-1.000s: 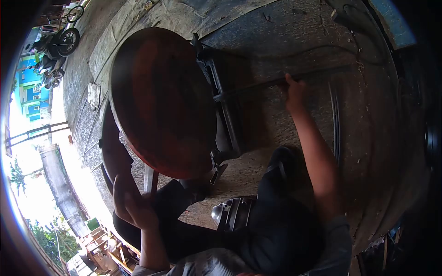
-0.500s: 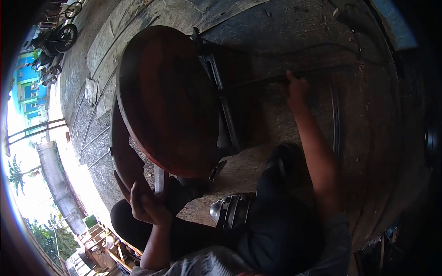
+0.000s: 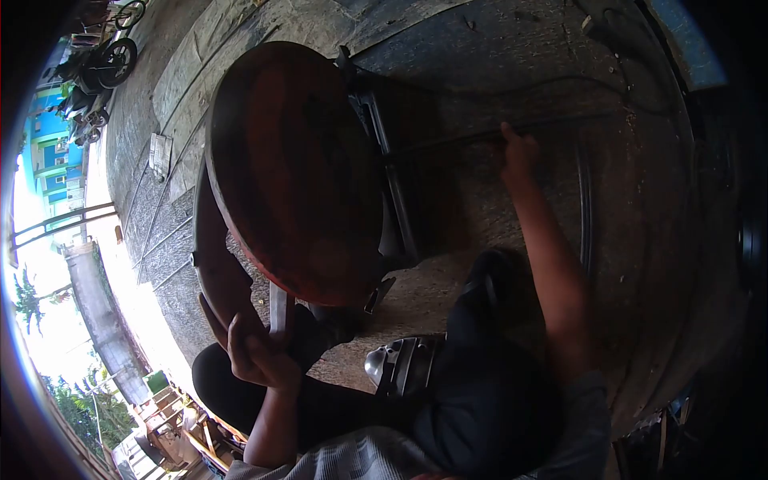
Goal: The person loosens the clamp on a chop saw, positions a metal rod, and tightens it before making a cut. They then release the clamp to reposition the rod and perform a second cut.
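A large round red-brown disc (image 3: 296, 176), dark on one side, stands tilted over a dark metal base (image 3: 392, 176). Beside its lower left edge runs a curved dark piece (image 3: 216, 248), whose exact kind I cannot make out. My left hand (image 3: 262, 358) is closed around the lower end of this piece, near a pale flat bar (image 3: 280, 312). On the other side, my right hand (image 3: 520, 154) has its fingers curled around a long thin dark bar (image 3: 456, 144) reaching out from the base. Deep shadow hides much of the bar and the base.
A shiny rounded metal object (image 3: 400, 364) lies between my legs. Another long dark bar (image 3: 586, 208) rests on the floor beyond my right forearm. A cable (image 3: 560, 78) crosses the worn floor. Parked motorcycles (image 3: 104, 68) stand at far upper left.
The disc and the curved piece appear shifted very slightly to the right in view. Both hands keep their hold and place.
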{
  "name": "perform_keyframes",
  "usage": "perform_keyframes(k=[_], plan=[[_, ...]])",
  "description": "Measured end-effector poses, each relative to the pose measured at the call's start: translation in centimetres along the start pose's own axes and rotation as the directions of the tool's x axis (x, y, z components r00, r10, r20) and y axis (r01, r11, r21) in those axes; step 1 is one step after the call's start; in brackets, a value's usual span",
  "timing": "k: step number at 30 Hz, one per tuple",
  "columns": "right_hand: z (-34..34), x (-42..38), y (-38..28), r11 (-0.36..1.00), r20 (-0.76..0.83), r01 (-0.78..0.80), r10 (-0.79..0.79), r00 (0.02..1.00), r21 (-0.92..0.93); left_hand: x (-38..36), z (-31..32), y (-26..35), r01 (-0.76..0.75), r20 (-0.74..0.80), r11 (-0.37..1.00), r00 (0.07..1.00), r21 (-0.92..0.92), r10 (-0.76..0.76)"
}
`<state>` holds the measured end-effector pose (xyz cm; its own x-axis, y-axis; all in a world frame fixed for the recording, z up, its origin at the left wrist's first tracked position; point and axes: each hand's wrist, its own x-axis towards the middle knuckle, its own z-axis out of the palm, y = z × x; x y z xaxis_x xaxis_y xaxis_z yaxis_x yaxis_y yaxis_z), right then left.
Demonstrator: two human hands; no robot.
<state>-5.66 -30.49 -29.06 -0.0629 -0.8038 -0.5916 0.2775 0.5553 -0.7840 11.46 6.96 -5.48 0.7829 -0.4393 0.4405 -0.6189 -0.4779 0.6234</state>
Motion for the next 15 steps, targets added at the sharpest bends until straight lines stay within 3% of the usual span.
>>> perform_keyframes(k=[5, 9, 11, 15], plan=[[0.5, -1.4, -1.2, 0.999, -0.041, 0.005, -0.007, 0.999, -0.049, -0.5, -0.2, -0.9, 0.093, -0.026, 0.996, 0.995, -0.009, -0.093], [0.6, -1.4, -1.3, 0.998, -0.042, 0.003, -0.005, 0.999, -0.058, -0.5, -0.1, -1.0, 0.093, -0.037, 0.996, 0.995, -0.007, -0.093], [0.4, -1.1, -1.0, 1.000, -0.024, -0.001, 0.001, 1.000, -0.023, -0.2, 0.5, -0.5, -0.006, -0.071, 1.000, 0.997, -0.012, 0.005], [0.3, -0.9, -0.7, 1.000, -0.021, 0.001, -0.001, 1.000, -0.006, -0.3, 0.3, -0.6, 0.016, -0.077, 0.999, 0.997, 0.029, -0.014]])
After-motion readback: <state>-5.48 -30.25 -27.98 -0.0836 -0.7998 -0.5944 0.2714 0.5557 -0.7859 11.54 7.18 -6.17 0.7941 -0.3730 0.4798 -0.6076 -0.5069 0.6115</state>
